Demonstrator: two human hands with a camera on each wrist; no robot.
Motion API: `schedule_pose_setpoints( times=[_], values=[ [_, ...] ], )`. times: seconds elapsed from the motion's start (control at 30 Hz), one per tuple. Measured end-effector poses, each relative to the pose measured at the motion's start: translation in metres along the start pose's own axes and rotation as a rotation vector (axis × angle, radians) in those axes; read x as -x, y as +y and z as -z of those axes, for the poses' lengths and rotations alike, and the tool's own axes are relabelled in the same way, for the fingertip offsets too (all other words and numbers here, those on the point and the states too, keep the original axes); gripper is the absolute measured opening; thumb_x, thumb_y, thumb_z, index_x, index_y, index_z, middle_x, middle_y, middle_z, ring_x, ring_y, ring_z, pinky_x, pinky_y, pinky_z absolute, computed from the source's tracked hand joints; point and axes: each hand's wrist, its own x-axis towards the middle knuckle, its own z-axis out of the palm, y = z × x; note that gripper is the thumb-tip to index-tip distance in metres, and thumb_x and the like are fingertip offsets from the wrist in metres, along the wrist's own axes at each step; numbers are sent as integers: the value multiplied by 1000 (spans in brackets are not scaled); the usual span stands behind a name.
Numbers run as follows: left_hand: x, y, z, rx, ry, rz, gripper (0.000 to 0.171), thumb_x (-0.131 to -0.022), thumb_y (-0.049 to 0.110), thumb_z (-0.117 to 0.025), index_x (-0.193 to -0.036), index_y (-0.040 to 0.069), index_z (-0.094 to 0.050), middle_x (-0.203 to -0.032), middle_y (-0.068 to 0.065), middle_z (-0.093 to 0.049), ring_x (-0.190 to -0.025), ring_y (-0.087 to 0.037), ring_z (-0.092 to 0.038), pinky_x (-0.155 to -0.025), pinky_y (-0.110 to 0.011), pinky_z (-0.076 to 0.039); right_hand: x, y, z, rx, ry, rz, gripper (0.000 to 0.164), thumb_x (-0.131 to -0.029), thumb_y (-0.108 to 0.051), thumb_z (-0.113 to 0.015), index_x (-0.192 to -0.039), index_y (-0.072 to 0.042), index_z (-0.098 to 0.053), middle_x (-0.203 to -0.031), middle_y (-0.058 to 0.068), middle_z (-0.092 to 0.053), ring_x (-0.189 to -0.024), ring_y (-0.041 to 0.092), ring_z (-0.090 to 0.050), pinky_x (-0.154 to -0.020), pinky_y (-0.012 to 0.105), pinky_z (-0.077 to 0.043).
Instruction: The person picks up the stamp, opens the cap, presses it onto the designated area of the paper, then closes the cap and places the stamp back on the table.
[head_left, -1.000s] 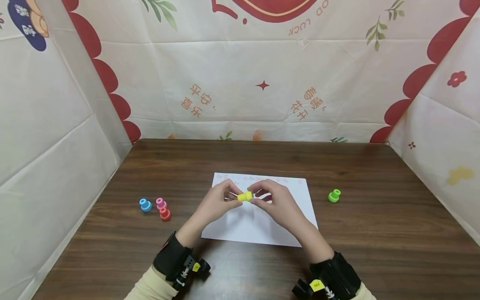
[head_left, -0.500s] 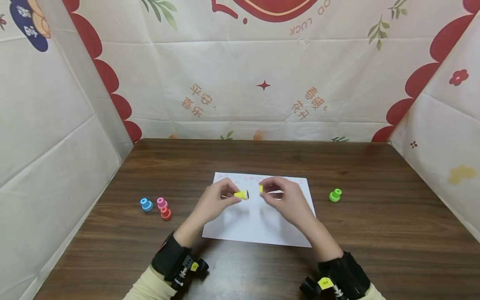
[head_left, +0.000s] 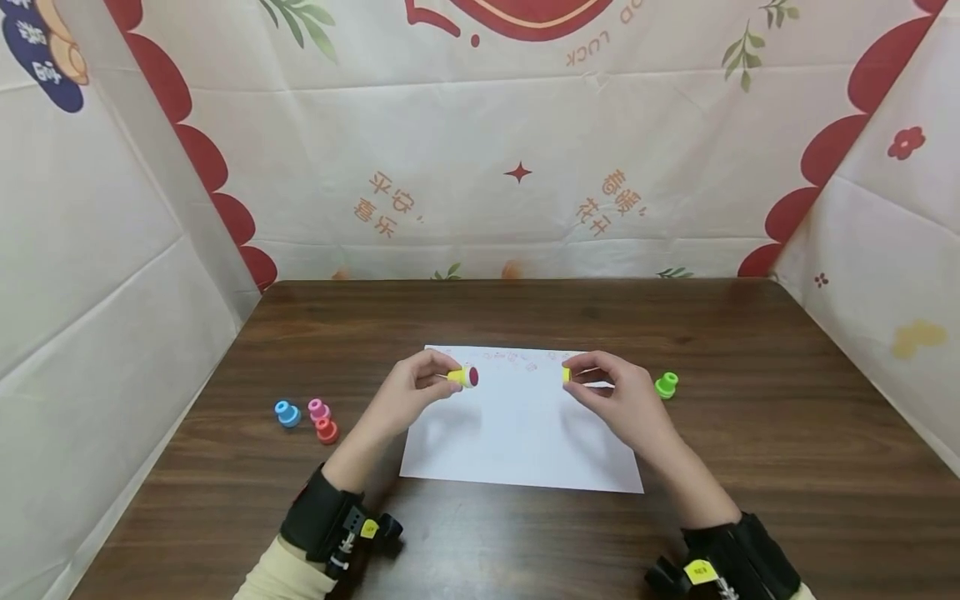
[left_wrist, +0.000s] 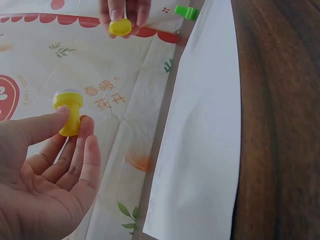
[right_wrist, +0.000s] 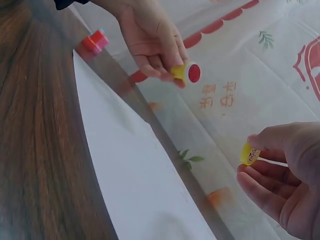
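Observation:
My left hand (head_left: 408,393) pinches a yellow toy stamp (left_wrist: 73,112) by its handle between thumb and fingers. The stamp's round dark-red face (right_wrist: 194,73) is uncovered and points to the right. In my right hand (head_left: 618,398) a small round yellow cap (right_wrist: 248,154) is pinched between thumb and fingertips; a printed label shows on one side. Both hands hover above a white sheet of paper (head_left: 517,442), well apart from each other. Faint red stamped marks (head_left: 517,360) run along the paper's far edge.
On the table's left stand a blue stamp (head_left: 287,413), a pink stamp (head_left: 318,409) and a red stamp (head_left: 326,431), the last two close together. A green stamp (head_left: 666,385) stands right of the paper, just behind my right hand. A printed cloth (head_left: 480,200) hangs behind the table (head_left: 360,312).
The yellow cap has come off the stamp. My right hand has moved right with the cap, and my left hand slightly left with the stamp, whose red face has turned into view.

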Motion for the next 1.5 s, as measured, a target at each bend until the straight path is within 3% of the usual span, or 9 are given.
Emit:
schedule_pose_setpoints(
  times=[0.13, 0.4, 0.6, 0.77, 1.0, 1.27, 1.5],
  values=[
    [-2, 3, -2, 2, -6, 0, 24, -93, 10, -68, -117, 5, -65, -113, -14, -71, -101, -31, -69, -92, -34, -55, 3, 8, 4, 24, 4, -15, 26, -86, -8, -77, -111, -7, -69, -105, 9, -73, -96, 23, -70, -80, 27, -60],
    [-6, 8, -7, 92, -50, -82, 24, -98, 9, -61, -120, 0, -60, -117, -23, -68, -103, -30, -72, -92, -39, -58, 10, 19, 11, 67, 7, -50, 27, -86, -9, -78, -112, -8, -69, -107, 8, -73, -98, 23, -71, -81, 23, -59],
    [-7, 12, -10, 225, -68, 2, 26, -96, 7, -64, -121, -2, -61, -122, -19, -63, -106, -26, -71, -92, -36, -58, 14, 22, 13, 59, 7, -59, 27, -86, -7, -77, -112, -5, -69, -105, 11, -74, -97, 25, -70, -84, 38, -60],
    [-6, 15, -10, 333, -97, 66, 29, -96, 5, -64, -124, -3, -59, -120, -14, -63, -108, -27, -69, -95, -34, -56, 16, 25, 13, 55, 9, -63, 27, -86, -7, -77, -112, -4, -69, -105, 12, -74, -96, 25, -70, -84, 39, -59],
    [-6, 20, -11, 409, -116, 78, 34, -95, 5, -65, -127, -4, -59, -116, -8, -64, -99, -17, -70, -95, -34, -56, 19, 30, 13, 56, 6, -77, 28, -86, -8, -77, -113, -5, -69, -106, 12, -74, -97, 25, -70, -85, 40, -59],
    [-9, 24, -19, 402, -131, 66, 34, -95, 5, -65, -127, -3, -59, -117, -9, -64, -102, -20, -70, -96, -34, -55, 23, 35, 15, 49, 9, -68, 28, -86, -8, -77, -113, -5, -69, -106, 11, -74, -96, 24, -71, -83, 34, -60],
    [-22, 37, -29, 235, -132, -16, 31, -95, 10, -67, -125, 3, -64, -125, -15, -65, -107, -24, -69, -97, -34, -55, 26, 37, 18, 25, 6, -76, 28, -86, -8, -77, -113, -5, -69, -105, 13, -74, -95, 25, -71, -85, 38, -59]
  ],
)
